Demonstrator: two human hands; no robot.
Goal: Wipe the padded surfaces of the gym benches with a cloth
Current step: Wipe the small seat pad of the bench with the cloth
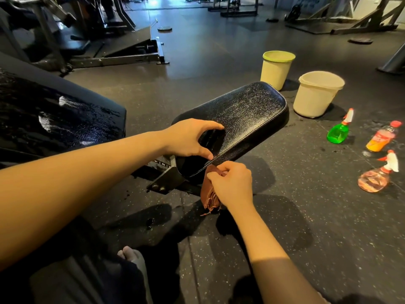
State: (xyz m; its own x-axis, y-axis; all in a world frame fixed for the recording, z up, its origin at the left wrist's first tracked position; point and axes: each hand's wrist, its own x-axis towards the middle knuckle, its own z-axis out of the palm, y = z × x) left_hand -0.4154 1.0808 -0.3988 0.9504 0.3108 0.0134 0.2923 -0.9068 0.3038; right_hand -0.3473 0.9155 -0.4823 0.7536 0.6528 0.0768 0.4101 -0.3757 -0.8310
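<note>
A black padded bench seat slants across the middle of the view, its textured top shining. My left hand rests on its near end, index finger and thumb arched over the pad's top and touching it. My right hand grips a folded brown cloth and holds it against the seat's near side edge, just below the piping. The cloth's loose end hangs down toward the floor. A second, larger black pad lies at the left, wet and glossy.
Two pale buckets stand on the rubber floor beyond the seat. A green spray bottle, an orange drink bottle and a pink spray bottle sit at the right. Gym machine frames fill the back left.
</note>
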